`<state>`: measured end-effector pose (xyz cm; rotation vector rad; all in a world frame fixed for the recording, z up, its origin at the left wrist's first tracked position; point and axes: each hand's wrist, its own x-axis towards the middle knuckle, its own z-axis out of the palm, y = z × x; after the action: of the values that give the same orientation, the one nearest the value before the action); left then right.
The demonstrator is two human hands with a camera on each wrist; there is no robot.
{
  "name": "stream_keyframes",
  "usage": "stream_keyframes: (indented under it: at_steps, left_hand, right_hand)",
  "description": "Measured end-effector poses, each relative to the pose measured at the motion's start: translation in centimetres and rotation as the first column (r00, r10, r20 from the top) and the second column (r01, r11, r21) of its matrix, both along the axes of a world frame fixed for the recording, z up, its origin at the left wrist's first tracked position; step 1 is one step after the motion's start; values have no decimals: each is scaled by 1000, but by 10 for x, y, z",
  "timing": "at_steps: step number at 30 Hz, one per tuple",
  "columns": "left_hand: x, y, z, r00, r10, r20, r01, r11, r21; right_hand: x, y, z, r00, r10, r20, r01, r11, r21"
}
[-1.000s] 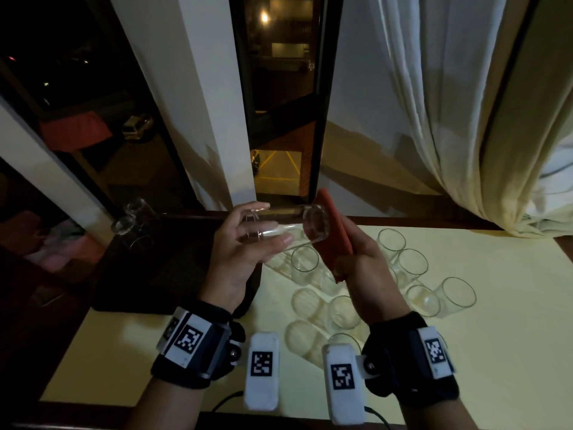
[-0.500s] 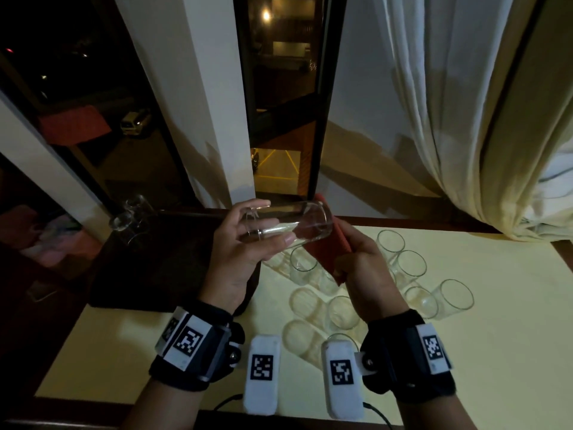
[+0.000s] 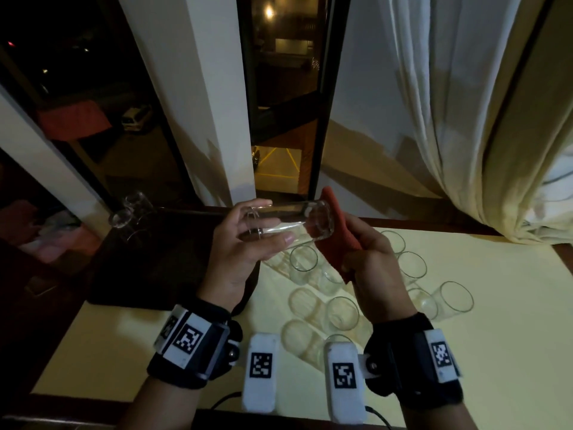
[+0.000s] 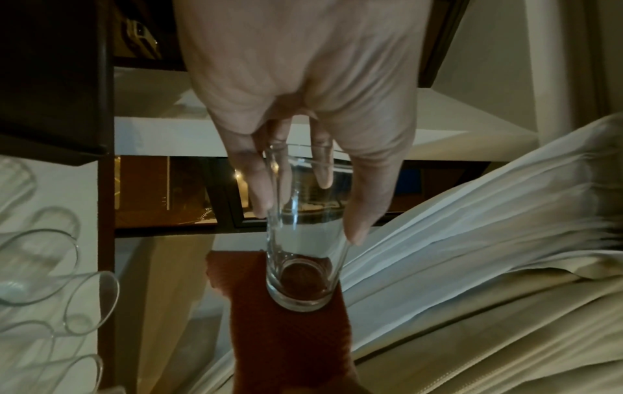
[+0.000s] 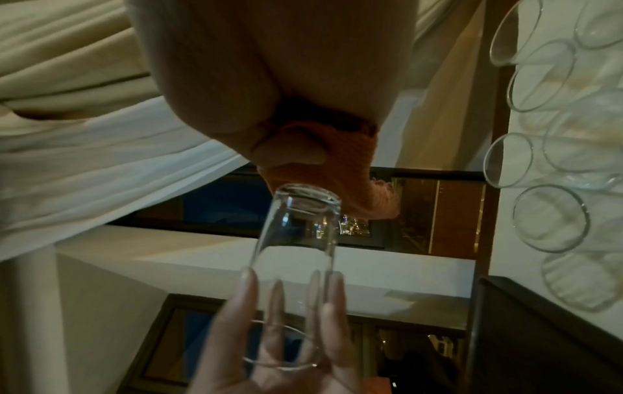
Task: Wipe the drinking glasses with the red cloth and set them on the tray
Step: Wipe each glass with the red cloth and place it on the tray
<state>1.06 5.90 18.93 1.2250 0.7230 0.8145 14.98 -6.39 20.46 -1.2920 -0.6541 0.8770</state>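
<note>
My left hand [image 3: 245, 243] grips a clear drinking glass [image 3: 291, 223] lying sideways in the air, base pointing right. The fingers [image 4: 364, 202] wrap its rim end. My right hand [image 3: 369, 262] pinches the red cloth [image 3: 336, 234] and holds it against the base of the glass [image 4: 303, 288]. In the right wrist view the cloth [image 5: 344, 170] sits behind the glass base [image 5: 303, 202]. A dark tray [image 3: 161, 252] lies at the left with two glasses [image 3: 130, 209] at its far corner.
Several clear glasses [image 3: 341, 311] stand grouped on the pale yellow table [image 3: 511, 352] below my hands. A cream curtain [image 3: 465, 119] hangs at the right. A dark window and white pillar rise behind. The table's near edge runs along the bottom.
The held glass has slid slightly right, so its base now covers more of the red cloth. Both hands stay raised in nearly the same place.
</note>
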Motion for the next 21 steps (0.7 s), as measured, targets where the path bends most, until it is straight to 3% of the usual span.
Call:
stream_keyframes:
  at_steps: [5,10,16,21]
  left_hand:
    - [2,-5,-1,1000,-11,-1,11,1000,14]
    - [1,-7,-5,1000,-19,-8,19,1000,-21]
    - [5,-21,-7,994,-39,104,49,994,-96]
    - [13,-32,-19,995,-82,50,85,994,-61]
  right_hand:
    - [-7,3,-7,999,-38,23,39,999,-17]
    - [-3,1,-16,987,-127,-99,136,987,86]
    - [-5,3,-27,947,-48,-318,100,983,151]
    - [0,3,-28,948,-106,-300,148,982,121]
